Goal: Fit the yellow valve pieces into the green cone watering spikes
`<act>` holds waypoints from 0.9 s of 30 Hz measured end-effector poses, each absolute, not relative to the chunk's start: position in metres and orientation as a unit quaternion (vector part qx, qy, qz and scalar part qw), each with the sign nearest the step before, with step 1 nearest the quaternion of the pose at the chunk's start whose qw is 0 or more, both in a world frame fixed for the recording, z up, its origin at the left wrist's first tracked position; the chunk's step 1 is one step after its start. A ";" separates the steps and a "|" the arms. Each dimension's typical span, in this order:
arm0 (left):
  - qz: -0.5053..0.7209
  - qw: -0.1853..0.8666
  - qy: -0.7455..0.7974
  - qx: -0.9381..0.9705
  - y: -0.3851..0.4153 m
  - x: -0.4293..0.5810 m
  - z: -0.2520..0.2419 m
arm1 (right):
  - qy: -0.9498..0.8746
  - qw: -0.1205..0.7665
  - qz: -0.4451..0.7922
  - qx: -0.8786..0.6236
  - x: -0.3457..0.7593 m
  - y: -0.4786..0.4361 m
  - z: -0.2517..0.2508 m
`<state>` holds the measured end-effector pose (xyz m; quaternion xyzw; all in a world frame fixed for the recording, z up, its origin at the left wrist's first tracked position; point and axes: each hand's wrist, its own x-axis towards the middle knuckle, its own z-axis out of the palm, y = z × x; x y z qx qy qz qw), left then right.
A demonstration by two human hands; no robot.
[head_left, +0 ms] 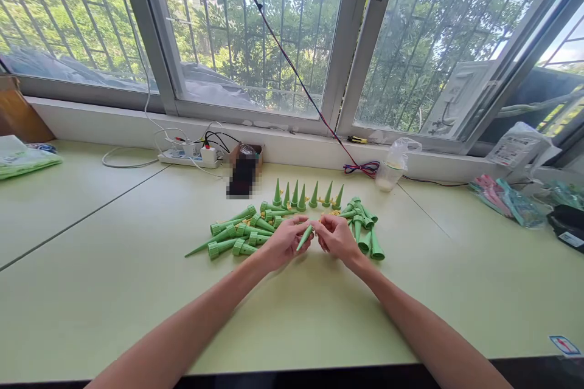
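My left hand [283,242] is closed round a green plastic cone spike [304,237], whose tip points down and left. My right hand [336,236] meets it at the spike's wide end with its fingers pinched together; what they pinch is too small to name. A heap of the same green spikes [237,234] lies to the left of my hands. Another heap [365,228] lies to the right. Several spikes [306,196] stand upright in a row just behind my hands, with small yellow bits [329,214] among them.
The pale green table [114,279] runs along a window sill. A power strip with plugs [189,155] and a dark blurred object [243,175] sit at the back. A plastic bag [395,165], coloured wires [362,167] and packets [515,203] lie to the right, folded green cloth [22,158] far left.
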<state>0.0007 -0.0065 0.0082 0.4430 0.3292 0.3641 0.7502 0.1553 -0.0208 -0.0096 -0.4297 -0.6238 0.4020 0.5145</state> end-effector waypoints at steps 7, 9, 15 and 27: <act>0.397 0.551 0.390 0.622 -0.004 0.002 0.003 | -0.609 0.562 0.284 -0.483 0.163 -0.016 -0.007; 0.379 0.497 0.410 0.664 -0.005 0.002 0.001 | -0.603 0.569 0.246 -0.501 0.166 -0.014 -0.006; 0.341 0.289 0.448 0.774 -0.005 -0.001 -0.007 | -0.623 0.551 0.164 -0.530 0.168 -0.014 -0.007; 0.333 0.233 0.452 0.794 -0.003 -0.007 0.000 | -0.649 0.524 0.125 -0.536 0.168 -0.015 -0.005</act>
